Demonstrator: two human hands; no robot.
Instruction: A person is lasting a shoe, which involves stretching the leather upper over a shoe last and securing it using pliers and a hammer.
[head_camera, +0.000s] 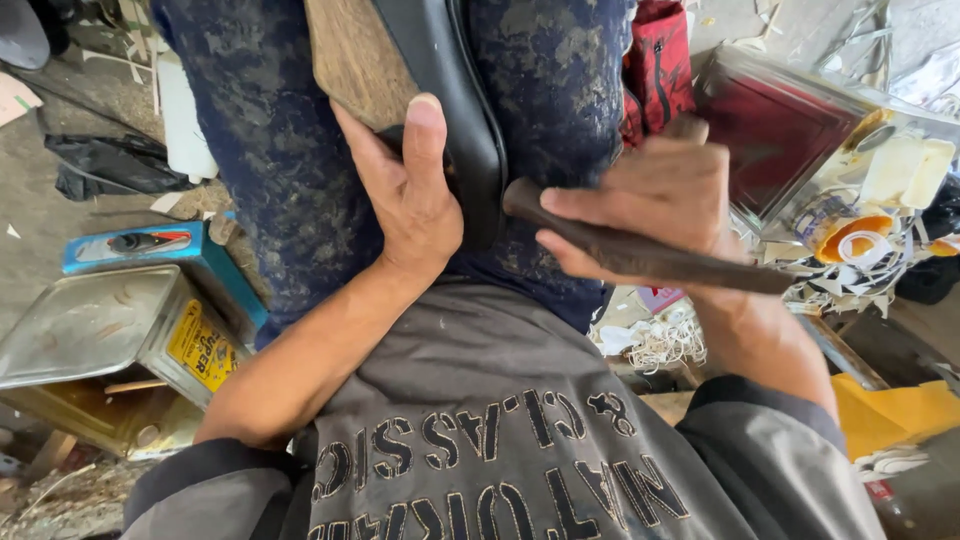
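Nearest the camera is the person's grey shirt (500, 400) with pale lettering, and beyond it a lap in dark blue mottled trousers (280, 150). Across the lap lies a black leather piece (455, 90) over a wooden block (355, 55). The left hand (410, 190) presses on this work, thumb stretched up along the edge of the leather, the other fingers (385, 140) curled under it and gripping it against the wood. The right hand (650, 205) is closed around a dark, slim tool handle (650, 255) whose rounded end touches the leather just beside the left thumb; its fingers (575, 205) wrap the shaft tightly.

On the floor to the left stands a square metal tin (100, 330) with a yellow label, behind it a blue box (150, 250) and a white jug (185, 120). To the right sit a dark red case (775, 130), a round tub (850, 235) with an orange rim, white scraps (660, 340) and a yellow cloth (890, 410).
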